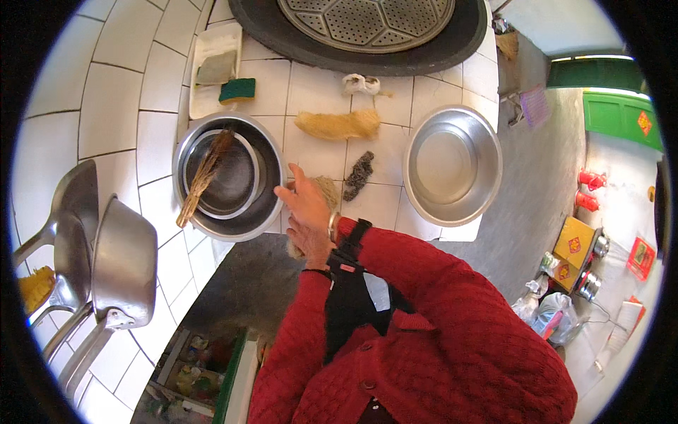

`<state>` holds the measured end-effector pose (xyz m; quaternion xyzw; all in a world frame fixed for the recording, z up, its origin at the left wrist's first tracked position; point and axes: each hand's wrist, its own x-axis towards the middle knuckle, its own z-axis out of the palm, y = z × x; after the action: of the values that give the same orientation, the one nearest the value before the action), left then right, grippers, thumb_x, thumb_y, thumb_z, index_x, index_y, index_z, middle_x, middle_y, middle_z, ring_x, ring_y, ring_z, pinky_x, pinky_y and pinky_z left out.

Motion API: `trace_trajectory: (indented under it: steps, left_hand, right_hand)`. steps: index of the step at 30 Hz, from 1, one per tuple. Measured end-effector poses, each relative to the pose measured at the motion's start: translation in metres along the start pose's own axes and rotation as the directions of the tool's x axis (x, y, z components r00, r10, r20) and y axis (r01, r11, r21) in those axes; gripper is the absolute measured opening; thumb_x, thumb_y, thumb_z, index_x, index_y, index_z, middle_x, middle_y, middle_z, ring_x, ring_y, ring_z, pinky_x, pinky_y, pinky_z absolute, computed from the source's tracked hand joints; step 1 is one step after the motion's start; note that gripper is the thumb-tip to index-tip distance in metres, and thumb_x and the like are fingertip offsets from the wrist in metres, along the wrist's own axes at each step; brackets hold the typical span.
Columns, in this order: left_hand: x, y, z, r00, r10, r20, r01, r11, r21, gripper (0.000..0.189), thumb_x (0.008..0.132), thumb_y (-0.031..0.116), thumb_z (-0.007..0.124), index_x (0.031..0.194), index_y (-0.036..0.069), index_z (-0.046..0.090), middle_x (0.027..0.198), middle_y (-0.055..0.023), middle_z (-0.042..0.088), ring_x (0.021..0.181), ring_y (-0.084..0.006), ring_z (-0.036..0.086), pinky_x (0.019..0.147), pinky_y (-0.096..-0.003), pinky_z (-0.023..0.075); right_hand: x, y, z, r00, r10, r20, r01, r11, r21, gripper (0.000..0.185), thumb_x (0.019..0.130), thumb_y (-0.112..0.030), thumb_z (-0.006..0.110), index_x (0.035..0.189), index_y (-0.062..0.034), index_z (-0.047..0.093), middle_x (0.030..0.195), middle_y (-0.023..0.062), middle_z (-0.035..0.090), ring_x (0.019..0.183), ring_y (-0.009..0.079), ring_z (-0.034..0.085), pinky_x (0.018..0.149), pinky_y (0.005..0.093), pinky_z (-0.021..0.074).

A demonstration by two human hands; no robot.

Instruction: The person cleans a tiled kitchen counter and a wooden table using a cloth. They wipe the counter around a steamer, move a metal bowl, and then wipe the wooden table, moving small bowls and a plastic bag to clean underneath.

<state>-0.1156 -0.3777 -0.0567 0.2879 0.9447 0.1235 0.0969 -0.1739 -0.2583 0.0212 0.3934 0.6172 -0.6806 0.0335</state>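
Just in front of my chest, my left hand (311, 244) grips a beige fibrous scrubber, likely a loofah (327, 188), which runs beneath both hands and past the counter's front edge. My right hand (307, 204) lies above it, two fingers apart and close to the rim of a metal basin (273, 212); its palm is hidden, so its hold on the scrubber is unclear. Inside that basin sits a smaller metal bowl (233, 180), with a straw brush (204, 177) leaning across both. To the right stand a dark steel-wool strip (358, 176) and a shiny metal basin (450, 164).
A yellow loofah (337, 125) and a crumpled white bundle (362, 85) lie below a perforated steamer plate (365, 24). A white tray (198, 106) has a green sponge (237, 90) at its edge. Left, a long-handled metal ladle (127, 259) and a spatula (74, 212) hang by the tiled wall.
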Motion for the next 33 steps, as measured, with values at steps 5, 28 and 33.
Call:
trace_trajectory:
  steps: [5,28,33]
  left_hand:
    - [0.034,0.033,-0.035,0.976,-0.189,0.107,0.195,0.98,-0.045,0.066,0.081,0.032,0.076,0.133,0.003,0.048,0.124,-0.017,0.047,0.115,-0.0388,0.049,0.092,-0.0485,0.0386]
    - [0.092,0.061,-0.026,0.98,-0.177,-0.094,0.187,0.976,0.109,0.066,0.075,0.042,0.074,0.126,0.006,0.052,0.124,-0.0194,0.048,0.13,-0.0429,0.04,0.108,-0.0628,0.0218]
    - [0.092,0.061,-0.028,0.975,-0.216,-0.047,0.218,0.974,0.053,0.072,0.077,0.04,0.077,0.135,0.007,0.052,0.133,-0.0205,0.046,0.135,-0.0421,0.036,0.112,-0.0633,0.0187]
  right_hand:
    - [0.005,-0.003,-0.096,0.746,-0.658,-0.099,0.39,0.553,-0.736,0.052,0.083,-0.013,0.067,0.131,-0.0001,0.054,0.119,0.015,0.062,0.106,0.033,0.062,0.089,0.044,0.051]
    - [0.016,0.007,-0.163,0.712,-0.23,0.664,0.641,-0.175,-0.748,0.036,0.07,-0.01,0.074,0.104,-0.0063,0.062,0.103,0.0108,0.063,0.106,0.0289,0.059,0.084,0.0425,0.049]
    - [0.043,-0.033,-0.175,0.799,-0.374,0.472,0.564,0.191,-0.803,0.026,0.075,-0.018,0.071,0.093,-0.0021,0.063,0.094,0.0179,0.064,0.095,0.0354,0.062,0.078,0.046,0.0525]
